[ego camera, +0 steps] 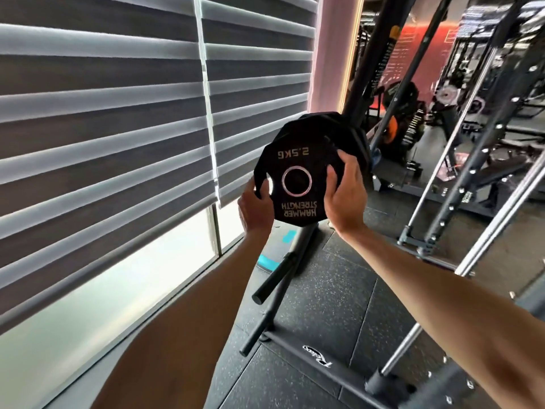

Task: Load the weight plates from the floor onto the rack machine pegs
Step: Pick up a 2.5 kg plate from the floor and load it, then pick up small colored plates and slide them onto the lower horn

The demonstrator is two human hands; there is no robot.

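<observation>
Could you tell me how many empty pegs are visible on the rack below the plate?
2: an upper peg below the plate, and a lower peg near the floor. Others may be hidden.

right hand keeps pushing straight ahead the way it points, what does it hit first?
Most likely the black plates already stacked on the upper peg, right behind the 2.5 kg plate that the right hand and left hand grip. Depth between the two is unclear.

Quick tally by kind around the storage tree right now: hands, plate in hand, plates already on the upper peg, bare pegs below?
Hands: 2, left hand and right hand
2.5 kg plate held in both hands: 1
Plates already on the upper peg: at least 2, exact number hidden
Bare pegs: 2, upper bare peg and lower bare peg
Total: at least 7
</observation>
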